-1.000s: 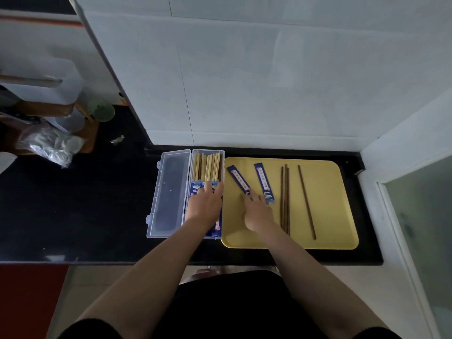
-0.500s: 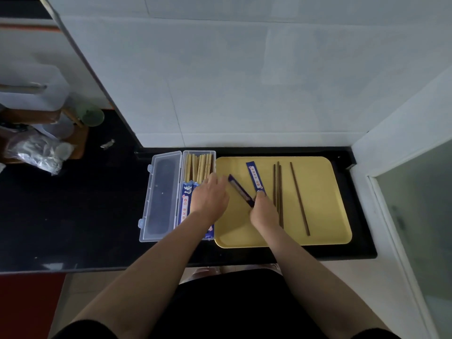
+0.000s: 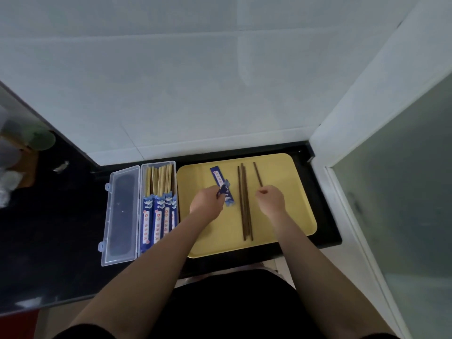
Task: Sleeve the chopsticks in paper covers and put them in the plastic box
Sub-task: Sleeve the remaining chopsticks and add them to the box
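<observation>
Sleeve point(image 3: 221, 185) print blurred, characters unreadable

The scene is dimly and evenly lit, with soft shadows. A pale glare is seen on the wall tiles point(image 3: 186, 81). Straight lines are bent at the edges, and the left edge is blurred.
</observation>
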Available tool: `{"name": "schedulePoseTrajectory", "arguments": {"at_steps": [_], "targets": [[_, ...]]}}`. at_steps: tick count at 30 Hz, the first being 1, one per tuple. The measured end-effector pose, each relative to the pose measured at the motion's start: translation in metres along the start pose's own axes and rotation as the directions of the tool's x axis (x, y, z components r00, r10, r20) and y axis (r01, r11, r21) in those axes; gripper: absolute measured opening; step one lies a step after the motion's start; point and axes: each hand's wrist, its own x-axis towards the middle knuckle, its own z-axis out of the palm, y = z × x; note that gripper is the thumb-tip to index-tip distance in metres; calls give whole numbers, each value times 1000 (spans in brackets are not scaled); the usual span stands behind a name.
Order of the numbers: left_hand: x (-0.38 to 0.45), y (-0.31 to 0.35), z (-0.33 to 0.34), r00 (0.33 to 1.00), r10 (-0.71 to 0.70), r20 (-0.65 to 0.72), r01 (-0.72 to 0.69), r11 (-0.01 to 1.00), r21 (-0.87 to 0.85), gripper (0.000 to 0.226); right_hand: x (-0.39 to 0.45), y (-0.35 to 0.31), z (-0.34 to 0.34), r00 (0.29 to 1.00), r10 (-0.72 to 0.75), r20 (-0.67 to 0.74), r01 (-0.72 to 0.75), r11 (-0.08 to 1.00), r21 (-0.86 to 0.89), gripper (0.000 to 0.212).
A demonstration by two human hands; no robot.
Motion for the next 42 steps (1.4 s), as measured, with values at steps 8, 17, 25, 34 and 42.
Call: {"name": "schedulePoseTrajectory", "arguments": {"at_steps": [8, 17, 25, 34, 42], "targets": [[7, 23, 10, 962, -214, 172, 273, 813, -514, 17, 12, 54, 0, 998, 56, -11, -56, 943, -327, 22], [7, 31, 10, 916, -326, 234, 396, 646, -653, 38, 21, 52, -2, 998, 55, 37, -39, 939, -342, 7], [7, 33, 6, 900, -367, 237, 420, 580, -698, 43, 9, 9, -20, 974, -168, 155, 168, 986, 13, 24], [5, 24, 2, 915, -381, 130, 367, 655, -660, 40, -9, -70, -56, 926, -367, 92, 324, 894, 311, 8], [-5, 9, -2, 952, -293, 88, 296, 807, -511, 39, -21, -98, -66, 898, -306, -316, 417, 822, 388, 30]]}}
